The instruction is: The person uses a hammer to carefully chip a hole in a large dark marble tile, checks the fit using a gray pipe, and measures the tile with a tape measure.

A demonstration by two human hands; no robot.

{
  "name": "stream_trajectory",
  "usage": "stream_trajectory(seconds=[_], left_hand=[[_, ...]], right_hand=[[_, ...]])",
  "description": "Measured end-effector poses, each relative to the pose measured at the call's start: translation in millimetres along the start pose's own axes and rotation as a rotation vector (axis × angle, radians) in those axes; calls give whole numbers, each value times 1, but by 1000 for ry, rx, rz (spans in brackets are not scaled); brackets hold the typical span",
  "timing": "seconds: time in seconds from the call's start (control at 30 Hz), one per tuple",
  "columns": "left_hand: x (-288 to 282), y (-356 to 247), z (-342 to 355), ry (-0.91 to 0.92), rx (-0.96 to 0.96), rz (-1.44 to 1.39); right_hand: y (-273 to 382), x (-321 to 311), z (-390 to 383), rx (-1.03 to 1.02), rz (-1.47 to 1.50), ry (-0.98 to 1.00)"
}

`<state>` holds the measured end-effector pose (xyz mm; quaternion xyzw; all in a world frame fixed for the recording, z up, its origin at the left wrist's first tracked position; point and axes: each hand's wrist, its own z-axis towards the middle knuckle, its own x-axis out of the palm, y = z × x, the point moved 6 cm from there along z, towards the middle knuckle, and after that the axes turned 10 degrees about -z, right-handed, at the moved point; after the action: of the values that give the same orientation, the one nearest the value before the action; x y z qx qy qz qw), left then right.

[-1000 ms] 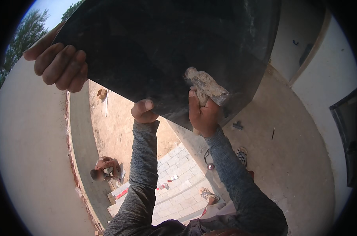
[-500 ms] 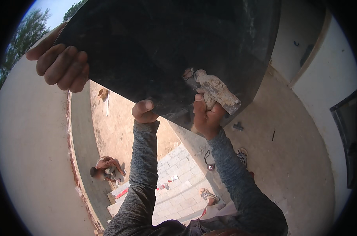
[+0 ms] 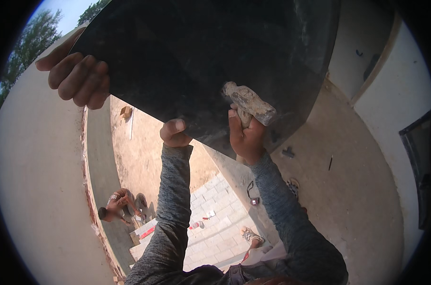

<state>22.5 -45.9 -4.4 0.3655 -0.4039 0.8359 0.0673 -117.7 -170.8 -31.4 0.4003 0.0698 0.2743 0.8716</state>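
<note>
1. At upper left, a co-worker's hand [image 3: 80, 80] is closed over the edge of the dark panel [image 3: 201, 52]; hand and edge have drifted slightly right over the last second. Suggests the panel isn't rigidly fixed there.
2. Lower left, a crouching co-worker [image 3: 118, 204] has leaned further left since half a second ago, hands down near the ground; looks separate from the panel work.
3. Left of centre, wearer's left hand [image 3: 175, 134] grips the panel's lower edge, thumb on the near face, fingers hidden behind. Practically unmoved, so likely acting as the steady support.
4. Across upper centre, panel is raised in front of the wearer, tilted, lower corner near the right wrist.
5. Centre right, right hand [image 3: 247, 137] is closed around the handle of the hammer [image 3: 253, 105], thumb up near the head. Half a second ago the head was pulled back rightward; now its narrow end is back over the same area of panel, mostly covering it. Contact: can't tell. Reads as repeated short strokes on one spot, support hands staying put.
6. Further right, on the floor [image 3: 362, 190]: dark T-like piece [image 3: 287, 152], then thin dark stick [image 3: 330, 163]. Both unchanged, well apart from the hands.
</note>
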Motion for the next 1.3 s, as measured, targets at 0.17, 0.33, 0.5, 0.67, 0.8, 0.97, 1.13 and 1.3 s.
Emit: stream_trajectory(seconds=[0.17,0.33,0.5,0.67,0.8,0.97,1.13,1.3], left_hand=[[4,1,1,-27,32,49],[0,-1,0,0,16,29],[4,-1,1,1,42,42],[0,-1,0,6,32,18],[4,0,1,8,16,37],[2,-1,1,24,-3,-26],[5,0,2,13,32,50],[2,-3,1,-3,15,38]], right_hand=[[-7,-4,-10,84,76,-3],[-7,-2,-5,0,11,0],[-7,-8,-13,132,140,5],[2,-5,1,-20,2,37],[-5,-9,-7,41,39,25],[-1,-4,2,16,-23,70],[-7,-6,-10,50,48,51],[-2,-3,2,19,-6,67]])
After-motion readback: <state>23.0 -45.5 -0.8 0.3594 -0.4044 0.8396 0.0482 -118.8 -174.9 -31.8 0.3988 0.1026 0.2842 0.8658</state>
